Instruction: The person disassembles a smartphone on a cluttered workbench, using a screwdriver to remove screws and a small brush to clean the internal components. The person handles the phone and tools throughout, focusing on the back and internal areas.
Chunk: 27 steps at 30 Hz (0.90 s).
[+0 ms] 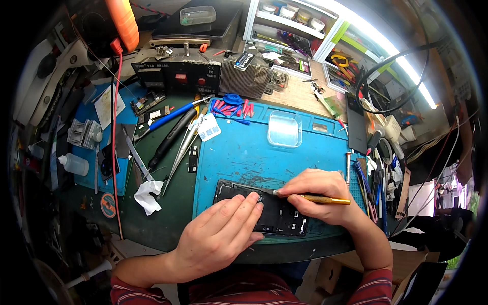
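Black phone shell [276, 217] by blue mat's [234, 147] near edge, long axis left-right, dipping slightly nearward at right. Your left hand [221, 231] lies open-fingered across it; your right hand [320, 192], nearer the mat's middle, pinches a gold-handled tool [333, 201], tip at the shell's far side.

The black phone frame [278, 218] looks like dull plastic, and the thin tool [330, 200] looks like shiny gold metal. The blue mat [239, 147] looks rubbery and matt, with rough dark scratches. The little box [284, 129] is smooth, clear, glossy plastic. The tissue [148, 197] looks like crinkly paper. The bottle [76, 165] is smooth, milky plastic. The sleeve [377, 285] is soft-looking cloth.
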Each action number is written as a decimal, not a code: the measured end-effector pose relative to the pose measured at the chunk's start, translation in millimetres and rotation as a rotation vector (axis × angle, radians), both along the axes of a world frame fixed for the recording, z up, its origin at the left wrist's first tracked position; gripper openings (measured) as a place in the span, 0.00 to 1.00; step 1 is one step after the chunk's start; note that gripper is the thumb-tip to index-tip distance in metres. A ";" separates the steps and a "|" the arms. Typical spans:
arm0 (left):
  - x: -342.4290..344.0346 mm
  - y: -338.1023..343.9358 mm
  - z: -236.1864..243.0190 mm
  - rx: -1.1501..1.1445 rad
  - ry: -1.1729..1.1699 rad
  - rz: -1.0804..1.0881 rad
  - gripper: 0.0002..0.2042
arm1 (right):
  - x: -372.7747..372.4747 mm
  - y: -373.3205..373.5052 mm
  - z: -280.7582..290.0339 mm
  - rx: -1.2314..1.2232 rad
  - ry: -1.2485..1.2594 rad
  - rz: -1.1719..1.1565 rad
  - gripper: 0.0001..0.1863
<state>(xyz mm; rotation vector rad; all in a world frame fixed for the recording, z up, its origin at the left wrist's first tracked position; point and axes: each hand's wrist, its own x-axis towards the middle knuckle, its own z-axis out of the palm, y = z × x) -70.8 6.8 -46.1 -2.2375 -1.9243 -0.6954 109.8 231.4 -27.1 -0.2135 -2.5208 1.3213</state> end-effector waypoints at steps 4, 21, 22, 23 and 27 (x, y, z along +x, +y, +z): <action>0.0 0.9 0.4 0.004 0.003 0.002 0.25 | -4.8 -0.5 3.7 0.007 -0.022 0.003 0.10; -1.1 1.7 -1.3 0.023 -0.017 -0.006 0.25 | -4.9 1.1 8.7 -0.029 -0.071 -0.018 0.10; -0.5 1.7 -2.3 0.024 -0.026 -0.007 0.25 | -0.7 1.5 6.0 -0.034 -0.071 -0.023 0.10; -0.1 1.5 -2.8 0.024 -0.034 -0.008 0.25 | 1.2 1.7 4.4 -0.038 -0.071 -0.029 0.10; -0.1 1.6 -2.1 0.029 -0.004 -0.002 0.25 | -8.5 -0.4 8.0 -0.034 -0.060 -0.003 0.10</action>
